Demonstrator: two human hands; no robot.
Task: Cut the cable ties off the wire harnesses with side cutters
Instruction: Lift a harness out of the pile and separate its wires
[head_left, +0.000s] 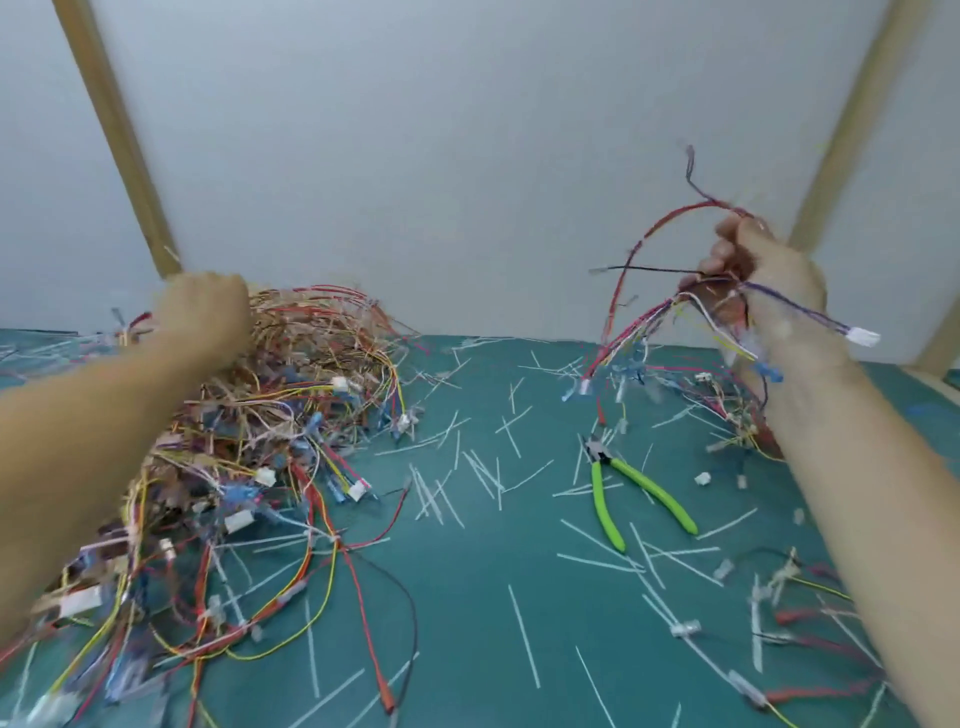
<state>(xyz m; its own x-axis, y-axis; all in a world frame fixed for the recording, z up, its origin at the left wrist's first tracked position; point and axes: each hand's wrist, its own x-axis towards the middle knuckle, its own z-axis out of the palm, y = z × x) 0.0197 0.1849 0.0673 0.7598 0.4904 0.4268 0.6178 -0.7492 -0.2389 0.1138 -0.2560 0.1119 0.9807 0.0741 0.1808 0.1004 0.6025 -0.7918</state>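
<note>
A green cutting mat (467, 597) covers the counter across the lower half of the frame. Behind it a pale grey wall (415, 156) fills the upper half. Two tan wooden posts lean inward, one at upper left (111, 135), the other at upper right (852, 124).

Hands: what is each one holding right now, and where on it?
The right hand grips a wire harness mid-length, ends dangling. The left hand is on the wire pile; its grip cannot be told. The side cutters lie unheld.
</note>
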